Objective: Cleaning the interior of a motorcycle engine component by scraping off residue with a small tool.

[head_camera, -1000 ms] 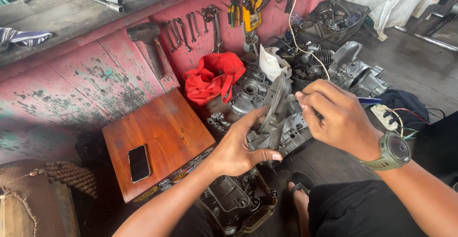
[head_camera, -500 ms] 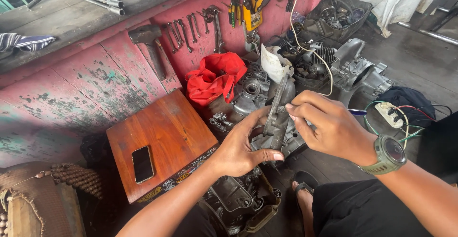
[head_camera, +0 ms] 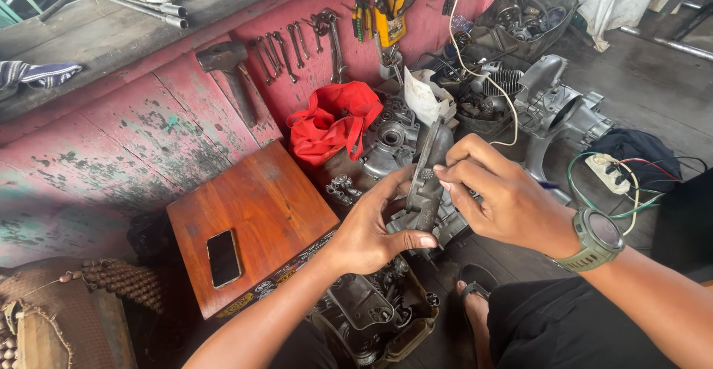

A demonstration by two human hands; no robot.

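Gripping the casting [head_camera: 427, 183] upright above the engine parts [head_camera: 371, 317] off the board's [head_camera: 252, 220] right edge, my left hand [head_camera: 371, 231] clasps its base while my right hand [head_camera: 497, 198] pinches its top, inspecting, needing steady support.

I see my left hand [head_camera: 371, 231] coming up from the lower left on a bare forearm, palm turned inward, thumb stretched out to the right and fingers curled up and closed in a grip. My right hand [head_camera: 501, 198] reaches in from the right, wrist bent, fingers pinched together at their tips, a green watch on the wrist.
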